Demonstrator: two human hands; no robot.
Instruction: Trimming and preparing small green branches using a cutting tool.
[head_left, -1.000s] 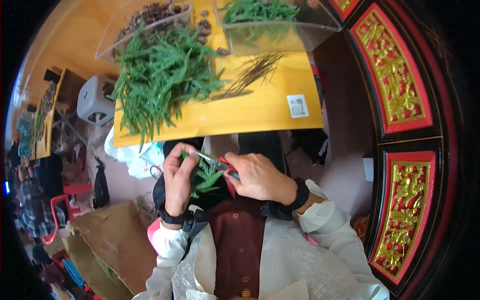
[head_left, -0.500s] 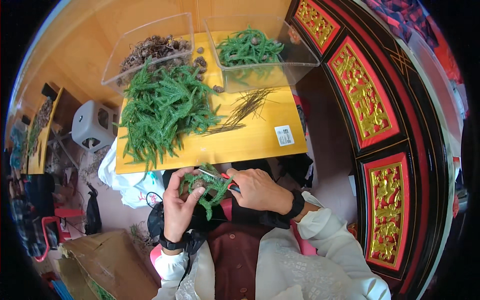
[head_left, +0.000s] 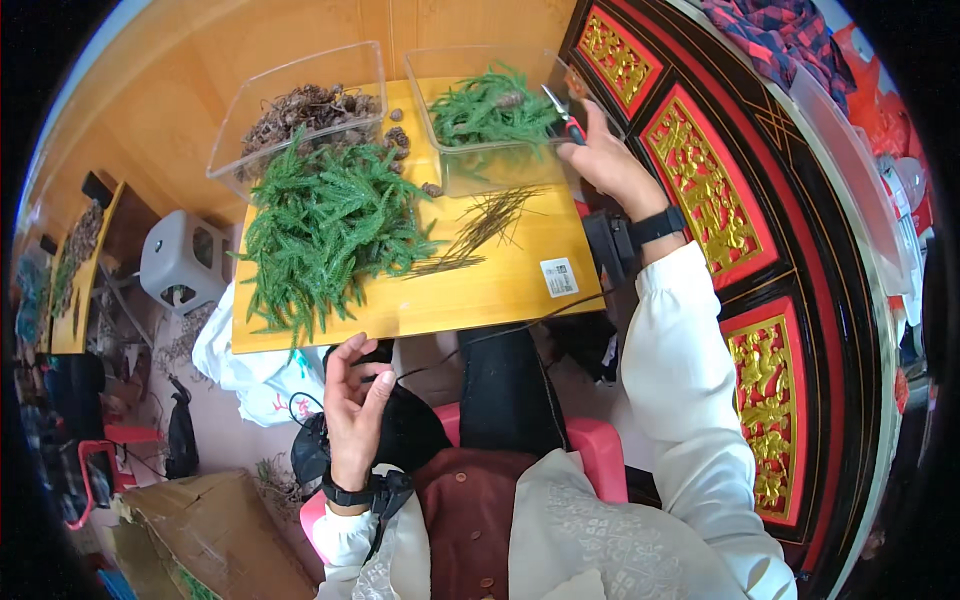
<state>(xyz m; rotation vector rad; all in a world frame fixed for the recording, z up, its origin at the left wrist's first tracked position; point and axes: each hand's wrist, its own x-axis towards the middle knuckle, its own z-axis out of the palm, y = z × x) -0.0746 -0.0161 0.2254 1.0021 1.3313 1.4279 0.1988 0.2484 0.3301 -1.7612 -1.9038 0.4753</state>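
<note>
At the far right of the table, my right hand [head_left: 610,165] is closed round a pair of pliers [head_left: 566,116] with silver jaws and red and dark handles. It is over the right rim of a clear plastic bin [head_left: 480,160], which holds green artificial pine sprigs [head_left: 490,105] and a pine cone [head_left: 510,100]. My left hand [head_left: 354,405] hangs just off the table's near edge, fingers loosely bent and apart, with nothing in it. Nearest to it on the table lies a large heap of green sprigs [head_left: 335,220].
A second clear bin [head_left: 232,150] holds brown pine cones [head_left: 305,115]. Thin brown wires [head_left: 480,230] and a white label [head_left: 559,277] lie on the yellow table [head_left: 420,310]. A dark cable [head_left: 510,328] crosses from my right wrist. A carved red-and-gold panel [head_left: 715,190] stands to the right.
My right hand has gone from my lap up to the right bin with the pliers. The sprig with the pine cone has left my left hand, which has opened.
</note>
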